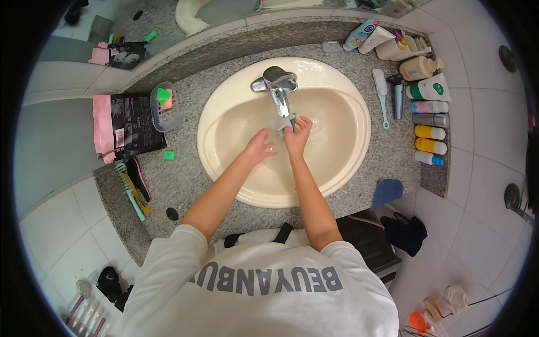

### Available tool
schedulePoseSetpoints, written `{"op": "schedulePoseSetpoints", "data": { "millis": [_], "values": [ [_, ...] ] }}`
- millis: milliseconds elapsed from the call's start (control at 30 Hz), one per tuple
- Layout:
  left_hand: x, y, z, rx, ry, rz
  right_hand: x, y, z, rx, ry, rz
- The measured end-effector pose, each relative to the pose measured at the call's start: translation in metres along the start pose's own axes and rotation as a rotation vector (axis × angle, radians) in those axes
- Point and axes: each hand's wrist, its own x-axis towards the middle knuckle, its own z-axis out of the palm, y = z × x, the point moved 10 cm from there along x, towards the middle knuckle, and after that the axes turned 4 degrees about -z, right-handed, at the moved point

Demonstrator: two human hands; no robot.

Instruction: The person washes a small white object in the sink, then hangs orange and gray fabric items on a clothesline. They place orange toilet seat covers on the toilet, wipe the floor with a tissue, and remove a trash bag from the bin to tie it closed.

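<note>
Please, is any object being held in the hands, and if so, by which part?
The right hand seems to pinch a small grey thing near the tap; which part cannot be told. The left hand holds nothing visible.

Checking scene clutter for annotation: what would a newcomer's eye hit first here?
The oval cream washbasin mid-picture, set in a speckled granite countertop, with the left hand and right hand near the spout of the chrome faucet. Next, the row of toiletries along the countertop's right side, including two yellow bottles; then the black-and-pink packet on its left.
</note>
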Motion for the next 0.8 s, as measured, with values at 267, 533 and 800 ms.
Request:
{"op": "schedulePoseSetpoints", "data": {
  "millis": [267, 533, 800],
  "values": [
    [0.032, 0.036, 0.102, -0.481, -0.603, -0.104, 0.018, -0.103, -0.004, -0.210, -0.260, -0.065],
    [0.037, 0.030, 0.091, -0.444, -0.450, -0.090, 0.047, -0.235, 0.032, -0.222, -0.221, -0.506],
    [0.012, 0.036, 0.037, -0.467, -0.449, -0.113, 0.019, -0.243, 0.061, -0.597, -0.407, -1.005]
  ]
}}
